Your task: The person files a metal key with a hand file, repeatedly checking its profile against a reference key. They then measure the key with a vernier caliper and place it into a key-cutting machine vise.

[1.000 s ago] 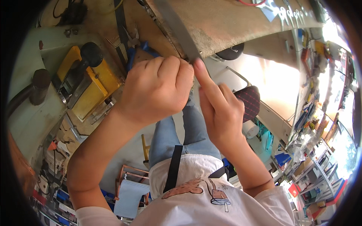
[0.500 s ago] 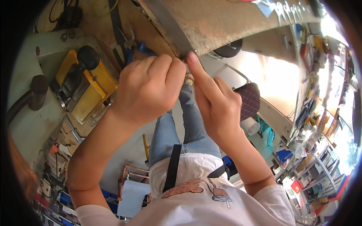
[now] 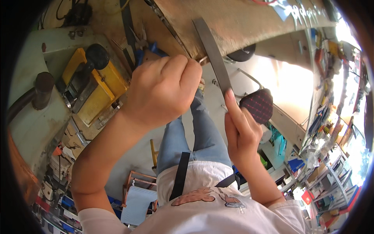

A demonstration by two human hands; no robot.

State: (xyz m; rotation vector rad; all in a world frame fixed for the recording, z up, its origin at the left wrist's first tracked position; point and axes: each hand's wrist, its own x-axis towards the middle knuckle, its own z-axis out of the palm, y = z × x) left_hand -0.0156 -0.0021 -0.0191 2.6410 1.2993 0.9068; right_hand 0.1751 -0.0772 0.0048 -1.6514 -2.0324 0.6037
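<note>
My right hand [image 3: 244, 132] grips the near end of a flat grey metal file [image 3: 213, 52], its index finger stretched along the blade. The file slants up and left, its far end over the wooden bench [image 3: 241, 23]. My left hand [image 3: 165, 89] is closed in a fist at the bench edge. A tiny, thin, light-coloured tip [image 3: 203, 59] pokes out beside its knuckles, close to the file's edge; the rest of that piece is hidden in the fingers. Whether file and tip touch, I cannot tell. Blue-handled pliers [image 3: 142, 43] lie on the lower surface just beyond my left hand.
On the left stands a grey-green machine with a yellow part [image 3: 103, 91] and a black ball knob [image 3: 97, 56]. A dark stool seat with red lines [image 3: 257, 106] is right of the file. Crowded shelves [image 3: 331, 175] fill the right side. Small metal tools [image 3: 306, 13] lie at the bench's far right.
My right hand has drawn back toward me and to the right, bringing the file with it, so more of the blade shows. My left fist stays closed, slightly farther right in view.
</note>
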